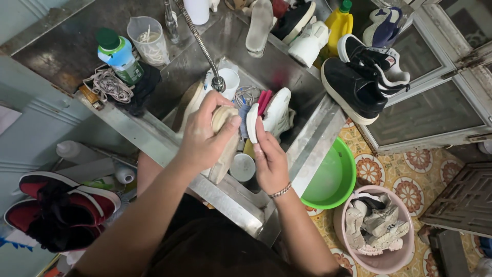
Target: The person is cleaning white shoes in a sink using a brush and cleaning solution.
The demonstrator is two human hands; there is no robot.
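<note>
1. Left hand (202, 141): grip wrapped round a pale beige flat insole-shaped sole piece (224, 146), held upright over the steel sink basin (302, 87). Fingers pressed onto it, thumb on its top edge.
2. Right hand (270, 163): fingertips pinching a white oval brush or pad (252, 122), just right of the left grip.
3. Risk, my judgement: wet surfaces could let the sole piece slip down into the basin, onto the cups below the grip.
4. Risk: the black-and-white sneaker (361, 77) overhangs the bench edge, above the green plastic bowl (333, 177); a knock could tip it.
5. Unclear: the right-hand tool's exact kind; items beneath both grips are hidden; water flow not discernible.
</note>
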